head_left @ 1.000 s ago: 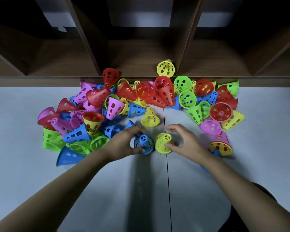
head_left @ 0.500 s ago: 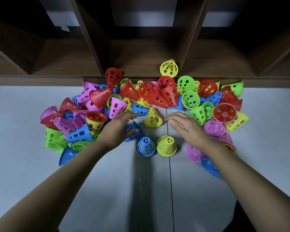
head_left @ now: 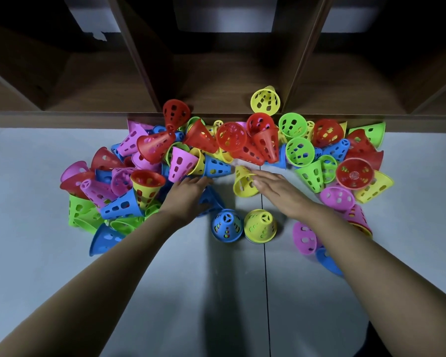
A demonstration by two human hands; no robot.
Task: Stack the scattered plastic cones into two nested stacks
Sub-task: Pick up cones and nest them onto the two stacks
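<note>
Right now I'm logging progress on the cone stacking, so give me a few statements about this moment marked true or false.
1. A blue cone and a yellow cone stand upright side by side near the table's front. True.
2. The right hand reaches toward a tipped yellow cone. True.
3. The left hand holds a red cone clear of the pile. False: it lies low beside blue cones, lifting nothing.
4. All cones are on the table. False: one yellow cone lies in the wooden shelf.
</note>
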